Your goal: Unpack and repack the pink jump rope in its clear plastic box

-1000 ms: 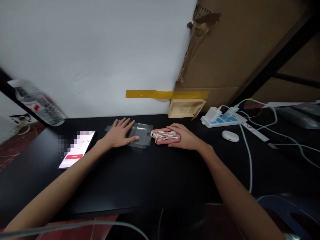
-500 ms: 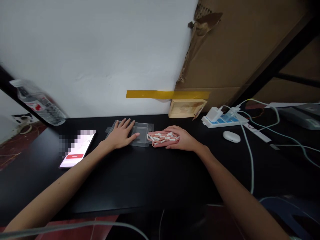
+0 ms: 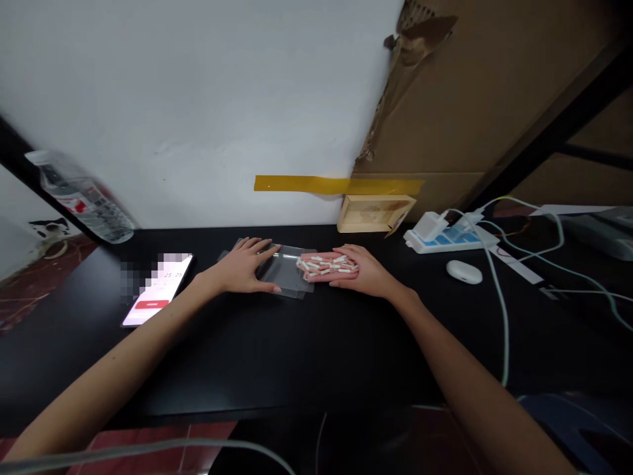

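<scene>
My left hand (image 3: pixel 243 267) grips a clear plastic sleeve box (image 3: pixel 287 277) that lies on the black table (image 3: pixel 306 349); thumb and fingers clasp its left end. My right hand (image 3: pixel 366 272) holds a pink tray (image 3: pixel 327 269) covered with several small white pieces, fingers wrapped along its right side. The tray's left end sits at the open right end of the clear box.
A lit phone (image 3: pixel 157 297) lies left of my left hand. A plastic water bottle (image 3: pixel 82 198) stands at the far left. A small wooden box (image 3: pixel 376 212), a power strip with charger (image 3: pixel 448 234), a white earbud case (image 3: pixel 463 271) and cables (image 3: pixel 499 310) occupy the right.
My left hand changed from lying flat on the clear box to gripping its left end. The pink tray shifted left to the box's open end. The camera view drifted a little.
</scene>
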The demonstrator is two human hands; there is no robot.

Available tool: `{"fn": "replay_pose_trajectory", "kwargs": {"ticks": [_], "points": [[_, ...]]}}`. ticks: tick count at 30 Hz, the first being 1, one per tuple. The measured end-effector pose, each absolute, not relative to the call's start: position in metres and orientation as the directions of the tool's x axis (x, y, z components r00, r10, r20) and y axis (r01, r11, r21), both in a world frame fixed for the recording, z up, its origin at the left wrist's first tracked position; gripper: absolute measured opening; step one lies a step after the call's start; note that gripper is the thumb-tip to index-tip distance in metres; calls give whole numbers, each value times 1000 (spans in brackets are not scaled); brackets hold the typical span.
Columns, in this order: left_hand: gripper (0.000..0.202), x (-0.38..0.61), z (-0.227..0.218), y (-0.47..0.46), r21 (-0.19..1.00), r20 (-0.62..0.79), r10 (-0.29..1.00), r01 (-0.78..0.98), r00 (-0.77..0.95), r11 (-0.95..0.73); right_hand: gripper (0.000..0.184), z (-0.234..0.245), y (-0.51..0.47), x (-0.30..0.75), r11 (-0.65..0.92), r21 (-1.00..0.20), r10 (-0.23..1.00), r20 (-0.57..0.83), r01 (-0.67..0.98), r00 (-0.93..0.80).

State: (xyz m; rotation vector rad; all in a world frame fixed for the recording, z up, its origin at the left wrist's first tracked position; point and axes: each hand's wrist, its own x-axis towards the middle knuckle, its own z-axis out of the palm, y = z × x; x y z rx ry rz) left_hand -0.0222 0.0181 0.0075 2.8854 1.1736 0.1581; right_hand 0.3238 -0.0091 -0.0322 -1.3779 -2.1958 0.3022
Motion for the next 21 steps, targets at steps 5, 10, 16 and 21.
{"fn": "replay_pose_trajectory", "kwargs": {"ticks": [5,10,16,21], "points": [[106,-13,-1,13,50,131,741,742,659,-669,60,-27,-15,315,520,-469,848,381,714,-368],[108,-4,-5,5,73,128,785,784,606,-617,40,-32,-16,308,541,-514,837,404,666,-369],[102,9,-11,-4,92,167,787,786,593,-612,50,-50,-16,289,429,-644,902,346,633,-260],[94,3,1,-3,104,137,786,781,602,-616,58,-33,-14,304,391,-678,918,243,622,-313]]}}
